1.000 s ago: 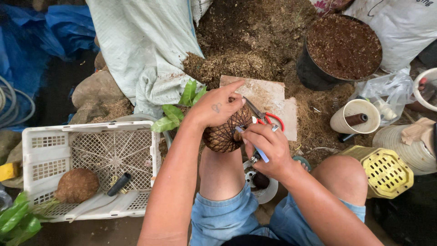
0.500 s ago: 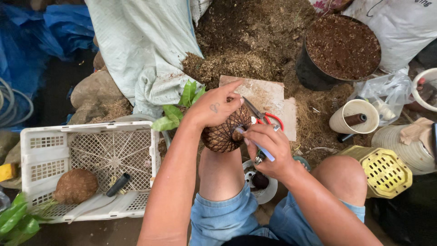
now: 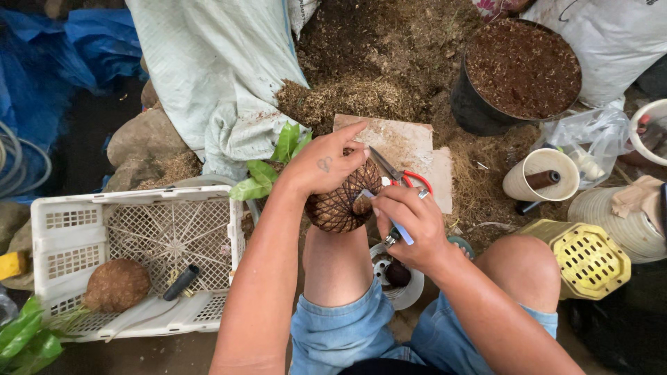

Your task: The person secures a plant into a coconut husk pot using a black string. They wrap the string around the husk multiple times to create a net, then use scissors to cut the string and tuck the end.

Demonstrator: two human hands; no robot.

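Note:
My left hand [image 3: 325, 164] grips a round brown ball wrapped in dark netting [image 3: 342, 201], held above my left knee, with green leaves [image 3: 272, 164] sticking out behind the hand. My right hand [image 3: 410, 223] presses against the ball's right side and holds a thin blue-and-white tool [image 3: 393, 223] between its fingers. Red-handled scissors [image 3: 401, 176] lie on a pale board [image 3: 408, 147] just behind the ball.
A white plastic crate [image 3: 136, 258] at the left holds a brown ball [image 3: 118, 285] and a black-handled tool [image 3: 182, 282]. A black pot of soil [image 3: 520, 73], a thread cone [image 3: 540, 176], a yellow basket [image 3: 588, 258], a white reel [image 3: 400, 278] and sacks surround me.
My hands and the netted ball have barely shifted; the right hand has turned slightly against the ball. The view has drifted a little.

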